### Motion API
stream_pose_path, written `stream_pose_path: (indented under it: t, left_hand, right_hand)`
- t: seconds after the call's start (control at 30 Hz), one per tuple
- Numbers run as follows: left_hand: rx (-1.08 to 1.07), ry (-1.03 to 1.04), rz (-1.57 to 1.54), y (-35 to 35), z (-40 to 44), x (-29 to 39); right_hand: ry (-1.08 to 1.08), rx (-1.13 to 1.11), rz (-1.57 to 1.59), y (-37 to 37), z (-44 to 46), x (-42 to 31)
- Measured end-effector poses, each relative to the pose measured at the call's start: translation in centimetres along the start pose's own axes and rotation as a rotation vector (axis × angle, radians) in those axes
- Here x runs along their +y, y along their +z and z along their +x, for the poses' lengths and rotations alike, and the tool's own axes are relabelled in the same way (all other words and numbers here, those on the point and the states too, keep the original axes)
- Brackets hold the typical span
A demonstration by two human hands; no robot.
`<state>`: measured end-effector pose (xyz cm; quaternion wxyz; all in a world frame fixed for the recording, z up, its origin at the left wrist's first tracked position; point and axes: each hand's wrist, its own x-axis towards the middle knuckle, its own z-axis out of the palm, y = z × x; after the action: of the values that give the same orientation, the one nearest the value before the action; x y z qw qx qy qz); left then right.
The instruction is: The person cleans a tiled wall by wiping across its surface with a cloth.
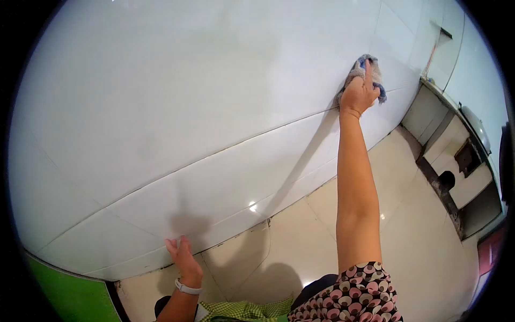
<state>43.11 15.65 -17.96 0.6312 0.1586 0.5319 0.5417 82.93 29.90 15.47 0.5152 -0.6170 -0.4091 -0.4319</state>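
High on the white tiled wall (pixel 214 96), a crumpled grey and blue cloth (pixel 376 75) lies under my right hand (pixel 360 96). My right arm is stretched out, and its fingers press the cloth flat to the tiles, one finger pointing upward. Low down by the wall's foot, my left hand (pixel 186 261) is empty with its fingers apart. A pale band (pixel 188 287) circles the left wrist. Whether the left fingertips touch the tiles, I cannot tell.
Beige floor tiles (pixel 300 236) meet the wall along a dark joint. To the right stands a low tiled counter (pixel 429 115) with dark openings and a metallic item (pixel 475 126) on top. A green panel (pixel 70 290) is at lower left.
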Motion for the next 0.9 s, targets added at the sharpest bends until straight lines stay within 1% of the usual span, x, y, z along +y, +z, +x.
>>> stream_pose_path:
  t: [0.03, 0.1, 0.17, 0.27, 0.3, 0.37, 0.4, 0.43, 0.47, 0.5, 0.53, 0.57, 0.6, 0.63, 0.67, 0.7, 0.77, 0.8, 0.87, 0.9]
  left_hand:
    - [0.016, -0.016, -0.005, 0.1, -0.4, -0.8]
    - [0.028, -0.038, -0.030, 0.4, -1.5, -1.4]
    - [-0.047, -0.056, -0.076, 0.5, -2.4, -0.2]
    - [-0.059, -0.046, -0.043, 0.6, -1.6, -0.4]
    - [-0.062, -0.050, -0.039, 1.0, -1.5, -0.5]
    - [-0.067, -0.055, -0.047, 2.0, -1.7, -0.7]
    - [-0.065, -0.046, -0.046, 2.7, -1.9, -0.6]
    - [-0.097, 0.016, 0.014, 3.6, -2.6, -0.5]
    - [-0.128, 0.077, 0.075, 4.5, -3.5, -0.2]
    - [-0.126, 0.086, 0.077, 5.4, -5.0, 0.3]
    - [-0.184, 0.218, 0.084, 6.5, -6.9, 1.0]
    - [-0.242, 0.351, 0.093, 6.9, -7.9, 1.5]
    - [-0.237, 0.357, 0.090, 6.5, -7.7, 1.6]
    - [-0.277, 0.570, 0.200, 5.9, -7.3, 1.7]
    - [-0.313, 0.782, 0.312, 5.0, -6.8, 1.9]
    - [-0.309, 0.784, 0.300, 4.1, -6.2, 1.9]
    - [-0.174, 1.163, 0.541, 2.1, -4.7, 2.5]
    - [-0.168, 1.164, 0.529, 1.2, -3.7, 3.0]
    - [0.016, 1.332, 0.755, -0.1, -2.0, 4.1]
    - [0.017, 1.328, 0.749, -0.4, -1.4, 4.1]
  right_hand:
    - [0.135, -0.049, 0.200, -0.2, 0.3, 0.4]
    - [0.024, -0.123, 0.151, 0.3, -0.1, 0.7]
    - [-0.094, -0.046, 0.468, -0.4, -2.7, -6.4]
    - [-0.494, -0.135, 0.398, -1.4, -6.2, -14.3]
    - [-0.532, -0.212, 0.360, -2.4, -7.7, -16.9]
    - [-0.695, -0.473, 0.461, -3.7, -9.7, -20.1]
    - [-0.783, -0.512, 0.462, -3.7, -10.7, -21.2]
    - [-0.872, -0.551, 0.461, -3.7, -10.9, -21.7]
    - [-0.869, -0.544, 0.466, -3.4, -10.4, -21.4]
    - [-0.909, -0.441, 0.482, -2.7, -9.8, -21.1]
    - [-0.952, -0.340, 0.498, -2.1, -9.1, -20.9]
    - [-0.949, -0.319, 0.471, -2.1, -7.9, -20.3]
    - [-0.893, -0.297, 0.468, -2.3, -6.2, -19.8]
    - [-0.820, -0.254, 0.385, -1.7, -5.2, -18.6]
    - [-0.733, -0.228, 0.440, -1.0, -3.0, -17.7]
    - [-0.689, -0.101, 0.385, -0.5, -1.5, -15.7]
    - [-0.544, -0.042, 0.272, -1.2, 0.8, -12.0]
    - [-0.447, -0.039, 0.244, -0.8, 1.4, -9.8]
    - [-0.271, -0.038, 0.194, 0.6, 2.4, -5.3]
    - [-0.198, -0.034, 0.177, 0.9, 3.1, -3.5]
